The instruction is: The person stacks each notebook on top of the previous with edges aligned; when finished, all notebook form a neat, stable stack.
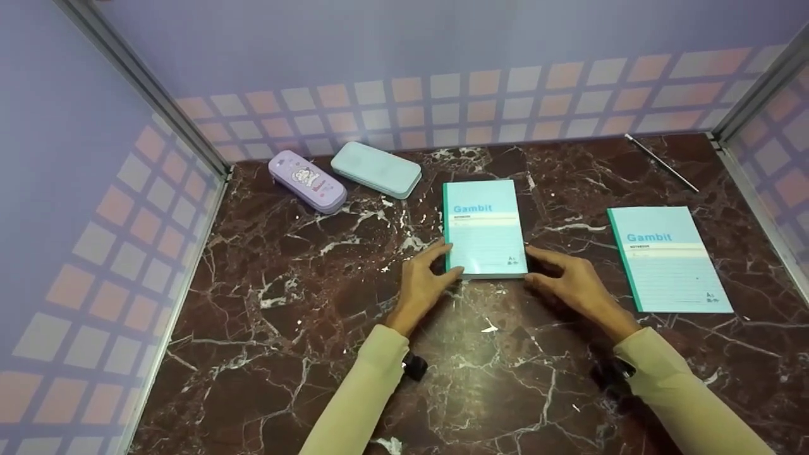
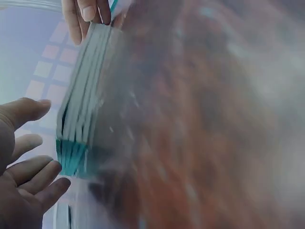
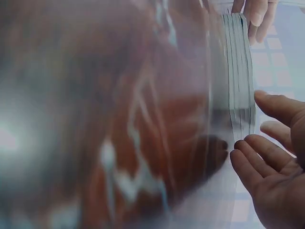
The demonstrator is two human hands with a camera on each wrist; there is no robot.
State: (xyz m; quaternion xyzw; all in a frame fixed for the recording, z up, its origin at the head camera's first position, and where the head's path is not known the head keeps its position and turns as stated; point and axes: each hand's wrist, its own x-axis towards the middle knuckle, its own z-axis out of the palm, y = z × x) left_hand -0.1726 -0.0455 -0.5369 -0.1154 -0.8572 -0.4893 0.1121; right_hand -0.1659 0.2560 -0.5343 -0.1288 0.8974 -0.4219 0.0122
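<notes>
A neat stack of several light-blue Gambit notebooks lies flat on the table, its green spines toward the left. My left hand is at the spine side, with fingertips right at the edge and the thumb by the near left corner. Across from it, my right hand is at the opposite side near the front corner. Both hands have their fingers spread and only loosely bent. The wrist views show the page edges of the stack, with the left hand beside the green spines.
A single Gambit notebook lies to the right, with a thin pencil beyond it. Toward the back left are a purple pencil case and a pale-blue case. Panelled walls bound the marbled table.
</notes>
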